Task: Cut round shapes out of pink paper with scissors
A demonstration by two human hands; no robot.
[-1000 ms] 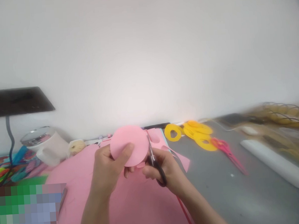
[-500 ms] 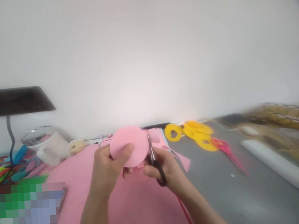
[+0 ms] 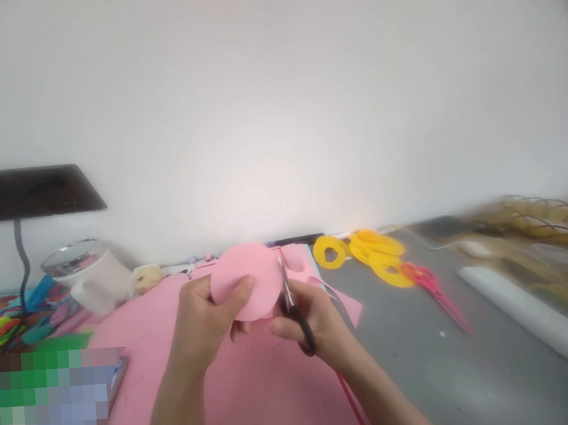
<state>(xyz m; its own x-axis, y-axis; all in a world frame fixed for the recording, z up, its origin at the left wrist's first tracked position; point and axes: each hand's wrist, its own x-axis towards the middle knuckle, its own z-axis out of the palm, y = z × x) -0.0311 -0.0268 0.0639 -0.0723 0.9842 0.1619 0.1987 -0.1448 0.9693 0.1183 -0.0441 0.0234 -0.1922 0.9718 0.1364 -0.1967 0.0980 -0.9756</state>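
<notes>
My left hand pinches a round pink paper disc, thumb lying across its front and fingers behind it. My right hand grips a pair of black-handled scissors with the blades pointing up. Those blades stand right at the disc's right edge; whether paper lies between them I cannot tell. Under both hands spreads a large pink sheet. Pink paper offcuts lie just beyond my right hand.
Yellow paper rings and pink scissors lie on the grey table to the right. A long white object is farther right. At left stand a white mug and a dark panel on a grey stem.
The pink disc has dipped slightly and shifted a little against the scissors. The scissor blades look closer together. Both hands hold nearly the same place.
</notes>
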